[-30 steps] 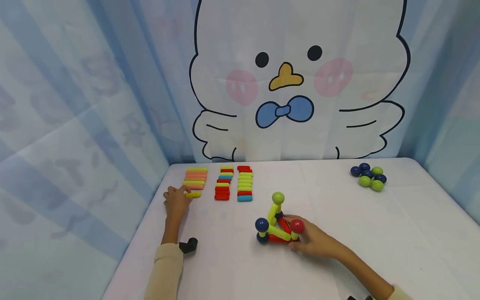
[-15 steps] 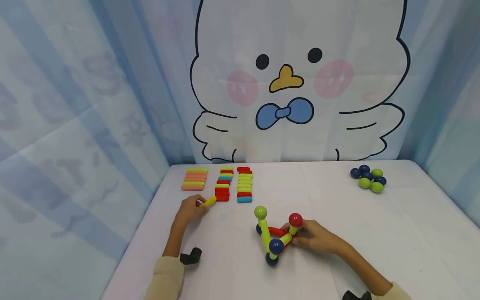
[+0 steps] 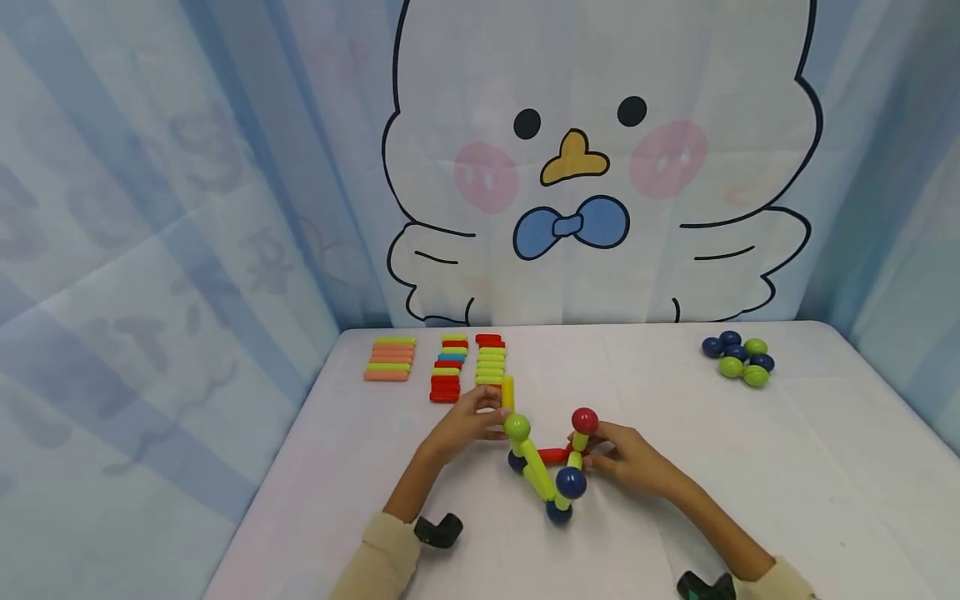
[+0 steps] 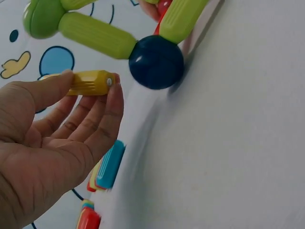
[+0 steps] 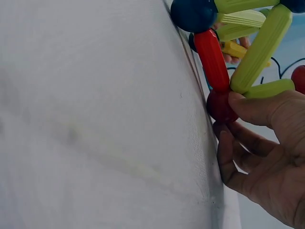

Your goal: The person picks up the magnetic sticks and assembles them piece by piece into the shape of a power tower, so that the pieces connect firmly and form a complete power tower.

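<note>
My left hand [image 3: 468, 423] pinches a yellow magnetic rod [image 4: 93, 83] between thumb and fingertips; in the head view the rod stands nearly upright. Just right of it is a frame of magnetic balls and rods, with a green ball [image 3: 517, 427] and a red ball [image 3: 585, 421] on top. Navy balls [image 4: 156, 62] and light-green rods [image 3: 538, 471] make up more of the frame. A red rod [image 5: 212, 61] runs along its base. My right hand [image 3: 630, 457] grips a lower red ball [image 5: 220, 106] at the frame's right corner.
Sorted rods lie at the back left: an orange and green group [image 3: 390, 358], a mixed column [image 3: 447, 371], and a mostly green column [image 3: 491, 358]. Loose navy and green balls [image 3: 738, 358] cluster at the back right. A printed curtain [image 3: 570, 275] hangs behind the table.
My left hand has picked up the yellow rod beside the orange group and carried it right to the frame, turning it upright. My right hand has turned the frame round on the table.
</note>
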A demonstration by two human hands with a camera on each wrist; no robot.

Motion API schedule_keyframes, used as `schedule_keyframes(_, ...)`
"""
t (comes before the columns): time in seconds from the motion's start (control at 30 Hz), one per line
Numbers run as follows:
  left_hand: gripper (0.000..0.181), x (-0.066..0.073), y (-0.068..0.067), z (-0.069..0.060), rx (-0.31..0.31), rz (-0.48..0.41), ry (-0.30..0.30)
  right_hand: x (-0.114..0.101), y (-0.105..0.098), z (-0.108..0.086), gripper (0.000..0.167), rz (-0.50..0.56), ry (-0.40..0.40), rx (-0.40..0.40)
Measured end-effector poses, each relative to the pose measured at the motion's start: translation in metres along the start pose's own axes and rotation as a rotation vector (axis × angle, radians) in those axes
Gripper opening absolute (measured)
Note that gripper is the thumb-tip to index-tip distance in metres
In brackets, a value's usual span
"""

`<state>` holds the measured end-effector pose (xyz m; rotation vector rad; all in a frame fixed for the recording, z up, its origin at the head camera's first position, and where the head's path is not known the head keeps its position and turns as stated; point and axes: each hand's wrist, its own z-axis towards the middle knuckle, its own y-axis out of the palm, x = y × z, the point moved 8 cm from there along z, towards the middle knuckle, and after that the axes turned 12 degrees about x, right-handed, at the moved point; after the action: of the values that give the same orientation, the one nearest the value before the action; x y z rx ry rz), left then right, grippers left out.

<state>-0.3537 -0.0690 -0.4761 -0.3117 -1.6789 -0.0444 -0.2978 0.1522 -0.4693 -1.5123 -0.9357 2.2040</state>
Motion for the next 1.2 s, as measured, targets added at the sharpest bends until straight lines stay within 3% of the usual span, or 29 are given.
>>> schedule_keyframes(0.13, 0.030, -0.002, 0.016, 0.002, -0.020, -0.056, -0.031, 0.001, 0.000, 0.001, 0.033, 0.006, 0.004, -0.006)
schedule_keyframes(0.33, 0.034, -0.013, 0.029, 0.000, -0.124, -0.048, -0.074, 0.003, -0.001, 0.000, 0.031, 0.042, 0.016, -0.038)
schedule_keyframes(0.57, 0.042, -0.013, 0.032, 0.002, -0.133, -0.017, -0.062, -0.001, -0.007, 0.000, 0.032, 0.129, -0.004, -0.043)
schedule_keyframes(0.87, 0.037, -0.017, 0.035, 0.000, -0.190, -0.006, -0.049, -0.004, -0.001, 0.001, 0.032, 0.108, 0.016, -0.018)
schedule_keyframes(1.2, 0.034, -0.016, 0.047, -0.007, -0.294, 0.047, -0.001, -0.003, 0.000, 0.002, 0.031, 0.056, 0.011, 0.004)
